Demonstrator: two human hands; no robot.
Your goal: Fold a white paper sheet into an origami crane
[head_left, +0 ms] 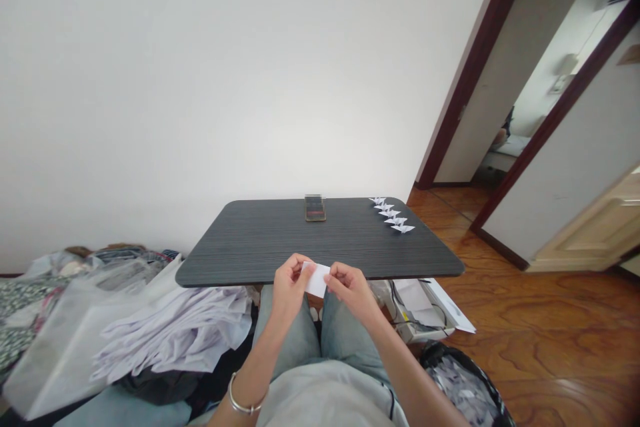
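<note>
No legible text, labels, brands or nos. anywhere in view. White paper slip (317,279), mid-frame: blank on the side showing. Small dark rectangular obj (315,208) on far edge of bench (240,240), top centre: any marks too small to read. White papers (415,303) under bench, lower right: no readable print, too blurred to tell.

Left hand (291,285), right hand (351,289) just below dark tabletop (250,240), passage reaching rectangular case (315,208), paper cranes (391,215) obstructing far right, clothes pile (175,327) crowding left
</note>
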